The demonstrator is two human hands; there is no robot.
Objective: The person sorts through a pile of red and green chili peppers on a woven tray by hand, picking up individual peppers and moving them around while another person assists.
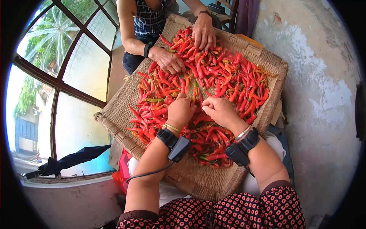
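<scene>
Many red chili peppers (248, 84) lie heaped on a large woven tray (188, 183), a few of them green or orange. My left hand (180, 112) is closed over the middle of the heap, its fingers around a partly green chili pepper (195, 92) that sticks up past the fingertips. Just to its right, my right hand (221, 111) is closed in a pinch. Whatever lies between those fingertips is hidden. Both hands are low over the chilies and a small gap separates them.
Across the tray, another person's hands (168, 60) work among the chilies. The tray's raised rim (274, 86) faces a peeling wall (324, 114) on the right. On the left are a framed window (82, 118) and a folded dark umbrella (76, 159). A cable (150, 173) hangs from my left wrist device.
</scene>
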